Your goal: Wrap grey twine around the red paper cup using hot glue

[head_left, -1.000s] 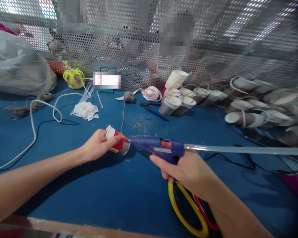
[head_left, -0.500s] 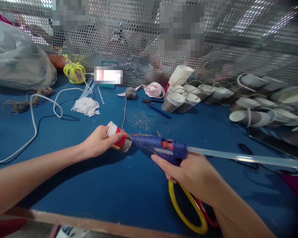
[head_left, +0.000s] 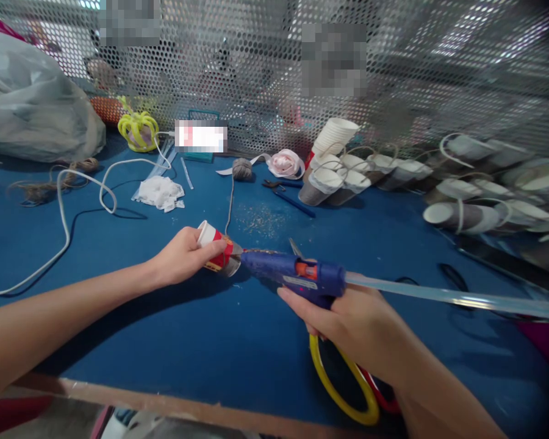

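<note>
A red and white paper cup lies tipped on its side in my left hand, its mouth facing up and left. Grey twine is wound round its base end, and a strand runs from there back to a small ball of twine. My right hand grips a blue glue gun with a long clear glue stick sticking out behind. The nozzle meets the twine-wrapped part of the cup; whether glue is coming out is too small to see. Scissors with yellow and red handles lie beneath my right hand.
Several twine-wrapped cups with handles stand at the back right, beside stacked white cups. Pliers and a ribbon roll lie mid-table. A white cable loops at left, near a plastic bag. Perforated metal mesh borders the back.
The cup's base end appears slightly turned in my left hand, with the glue gun still against it. The view has shifted a little; both hands keep their holds.
</note>
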`<state>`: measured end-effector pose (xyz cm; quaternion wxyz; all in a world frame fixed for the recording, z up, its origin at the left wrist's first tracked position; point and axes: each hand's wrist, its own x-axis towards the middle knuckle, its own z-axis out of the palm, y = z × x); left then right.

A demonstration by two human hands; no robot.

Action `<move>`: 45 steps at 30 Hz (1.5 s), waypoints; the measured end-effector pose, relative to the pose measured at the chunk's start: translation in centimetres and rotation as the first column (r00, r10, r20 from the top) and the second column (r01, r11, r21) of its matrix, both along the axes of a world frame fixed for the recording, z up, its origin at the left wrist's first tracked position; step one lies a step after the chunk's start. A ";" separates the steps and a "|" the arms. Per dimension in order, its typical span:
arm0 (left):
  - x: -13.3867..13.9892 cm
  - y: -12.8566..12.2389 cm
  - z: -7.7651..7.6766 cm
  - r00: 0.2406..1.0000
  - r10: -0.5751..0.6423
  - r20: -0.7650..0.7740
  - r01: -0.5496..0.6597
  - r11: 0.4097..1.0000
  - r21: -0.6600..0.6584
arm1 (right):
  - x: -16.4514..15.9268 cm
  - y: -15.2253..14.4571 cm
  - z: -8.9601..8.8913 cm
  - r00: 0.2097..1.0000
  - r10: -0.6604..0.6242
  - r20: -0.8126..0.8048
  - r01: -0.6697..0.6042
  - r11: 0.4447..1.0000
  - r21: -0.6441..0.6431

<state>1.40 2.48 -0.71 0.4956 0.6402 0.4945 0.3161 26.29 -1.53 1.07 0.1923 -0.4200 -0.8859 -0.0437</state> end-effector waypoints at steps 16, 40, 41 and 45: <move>0.0 0.0 0.1 1.000 -0.011 -0.003 0.011 1.000 0.021 | -0.8 -0.3 -0.5 0.999 0.013 -0.037 -0.007 0.990 0.137; 0.1 0.0 0.1 1.000 0.017 0.006 -0.017 1.000 0.001 | -2.7 -0.4 2.7 0.975 -0.104 -0.194 0.048 0.961 -0.272; 0.1 0.0 0.1 1.000 0.016 0.011 -0.016 1.000 -0.002 | -2.7 -0.4 2.7 0.976 -0.099 -0.193 0.044 0.962 -0.270; 0.2 -0.1 0.1 1.000 0.019 0.025 -0.019 1.000 -0.017 | -3.0 -0.6 3.1 0.972 -0.109 -0.208 0.042 0.951 -0.305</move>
